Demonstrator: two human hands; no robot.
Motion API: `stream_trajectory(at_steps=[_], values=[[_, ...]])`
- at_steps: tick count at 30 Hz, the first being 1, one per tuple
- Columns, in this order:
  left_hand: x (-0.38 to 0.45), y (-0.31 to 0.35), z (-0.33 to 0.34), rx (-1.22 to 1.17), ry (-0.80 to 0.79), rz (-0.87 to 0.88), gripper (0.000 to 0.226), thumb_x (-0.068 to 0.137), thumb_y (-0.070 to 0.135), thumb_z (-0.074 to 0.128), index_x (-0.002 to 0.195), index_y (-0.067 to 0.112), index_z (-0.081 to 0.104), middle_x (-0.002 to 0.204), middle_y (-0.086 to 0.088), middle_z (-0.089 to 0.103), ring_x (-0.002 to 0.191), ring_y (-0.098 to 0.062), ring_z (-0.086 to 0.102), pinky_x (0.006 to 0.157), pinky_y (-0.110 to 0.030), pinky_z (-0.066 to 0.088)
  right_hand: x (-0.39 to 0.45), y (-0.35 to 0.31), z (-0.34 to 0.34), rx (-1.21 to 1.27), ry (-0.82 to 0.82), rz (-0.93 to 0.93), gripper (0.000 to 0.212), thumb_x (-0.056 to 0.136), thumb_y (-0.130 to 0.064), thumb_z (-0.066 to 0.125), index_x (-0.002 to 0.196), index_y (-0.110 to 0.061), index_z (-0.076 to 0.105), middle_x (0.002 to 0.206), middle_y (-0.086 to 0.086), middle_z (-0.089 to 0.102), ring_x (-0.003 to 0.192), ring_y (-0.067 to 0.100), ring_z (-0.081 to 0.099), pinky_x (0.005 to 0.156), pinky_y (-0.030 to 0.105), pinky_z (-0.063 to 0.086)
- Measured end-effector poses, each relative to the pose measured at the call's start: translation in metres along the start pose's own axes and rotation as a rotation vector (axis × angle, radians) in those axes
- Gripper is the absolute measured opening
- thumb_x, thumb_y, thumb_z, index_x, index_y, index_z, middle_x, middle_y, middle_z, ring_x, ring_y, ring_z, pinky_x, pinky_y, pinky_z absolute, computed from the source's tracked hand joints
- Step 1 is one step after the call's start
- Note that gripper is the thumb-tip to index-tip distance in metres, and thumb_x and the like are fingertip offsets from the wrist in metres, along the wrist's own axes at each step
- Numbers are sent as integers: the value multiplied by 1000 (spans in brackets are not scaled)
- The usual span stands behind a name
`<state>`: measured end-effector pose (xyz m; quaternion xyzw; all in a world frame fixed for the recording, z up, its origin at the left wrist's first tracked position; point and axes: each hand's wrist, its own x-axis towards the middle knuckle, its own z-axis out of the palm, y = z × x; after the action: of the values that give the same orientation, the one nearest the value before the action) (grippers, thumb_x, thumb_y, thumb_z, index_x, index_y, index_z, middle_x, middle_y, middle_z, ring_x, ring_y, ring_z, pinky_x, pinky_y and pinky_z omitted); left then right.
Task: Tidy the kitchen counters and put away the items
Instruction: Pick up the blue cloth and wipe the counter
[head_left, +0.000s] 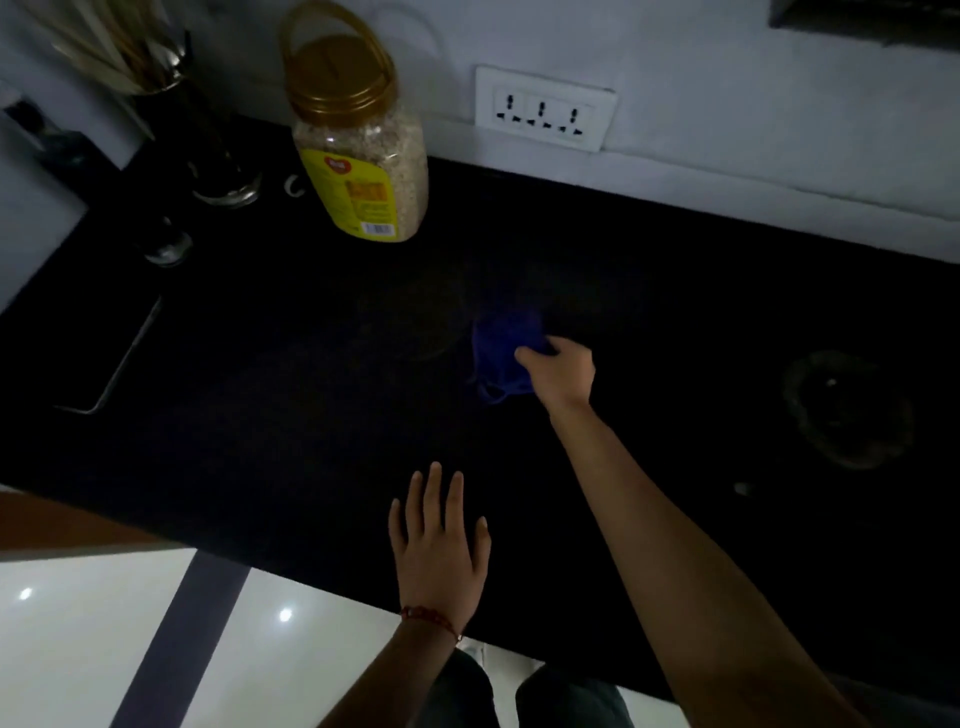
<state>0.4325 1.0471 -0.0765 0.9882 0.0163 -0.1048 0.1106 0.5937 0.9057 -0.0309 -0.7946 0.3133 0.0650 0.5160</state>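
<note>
A dark blue cloth (501, 353) lies bunched on the black counter (291, 405) near the middle. My right hand (563, 371) reaches out over the counter and grips the cloth's right side with its fingers. Flat on the counter near the front edge rests my left hand (439, 540), fingers spread and holding nothing; a red thread band circles its wrist. At the back left stands a clear plastic jar (361, 150) of grain with a gold lid, a carry handle and a yellow label.
A dark utensil holder (208, 130) with sticks and spoons stands at the back left, a small metal-based item (169, 244) in front of it. A wall socket (545, 109) sits behind the counter. A dim round glass dish (847, 410) lies at the right. White floor shows below the front edge.
</note>
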Motion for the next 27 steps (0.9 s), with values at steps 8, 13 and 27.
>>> stream_trajectory(at_steps=[8, 13, 27], values=[[-2, -5, -2, -29, -34, 159, 53, 82, 42, 34, 126, 18, 48, 137, -14, 49, 129, -33, 43, 105, -52, 32, -102, 62, -67, 22, 140, -20, 43, 77, -24, 69, 117, -16, 59, 105, -4, 60, 90, 11, 59, 76, 24, 52], [-7, 0, -7, -90, -78, 335, 51, 80, 38, 40, 119, 10, 57, 133, -19, 53, 126, -39, 45, 101, -55, 37, -184, 126, -139, 145, 229, -42, 37, 78, -16, 69, 114, -14, 58, 102, 0, 61, 88, 13, 62, 64, 10, 53], [-211, 214, 40, -349, -487, 941, 51, 79, 40, 39, 103, 4, 65, 109, -10, 63, 104, -21, 58, 89, -22, 39, -427, 398, -276, 657, 992, 517, 19, 78, 1, 61, 92, -11, 64, 81, 13, 65, 74, 26, 60, 69, 32, 46]])
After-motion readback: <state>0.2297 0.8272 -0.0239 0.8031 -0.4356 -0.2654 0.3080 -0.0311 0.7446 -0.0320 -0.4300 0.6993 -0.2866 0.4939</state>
